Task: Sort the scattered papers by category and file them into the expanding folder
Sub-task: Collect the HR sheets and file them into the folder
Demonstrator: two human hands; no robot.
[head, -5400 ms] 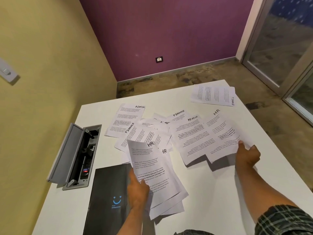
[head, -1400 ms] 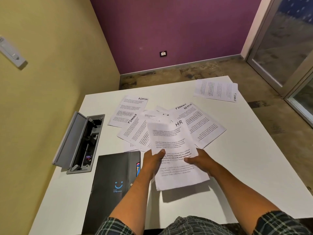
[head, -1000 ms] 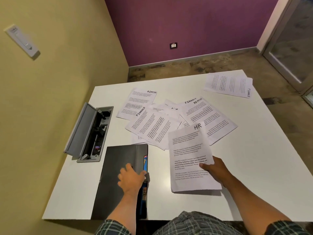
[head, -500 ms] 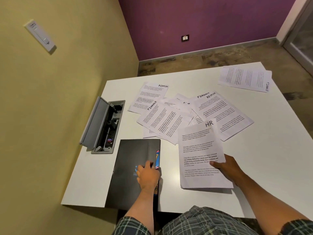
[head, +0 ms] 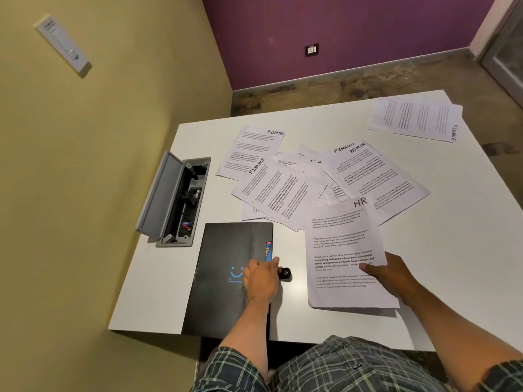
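Right hand (head: 387,274) pinching the thin, floppy HR stack (head: 343,250) best kept by its near edge, left hand (head: 261,278) gripping, seemingly, the clasp of the stiff black expanding folder (head: 223,278) alongside

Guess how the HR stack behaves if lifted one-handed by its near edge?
Probably floppy: the HR stack is thin loose sheets, so the far end would likely droop. Sheets may fan or slip, since edges already sit offset at the bottom. Light, too: the right hand grips it with thumb on top.
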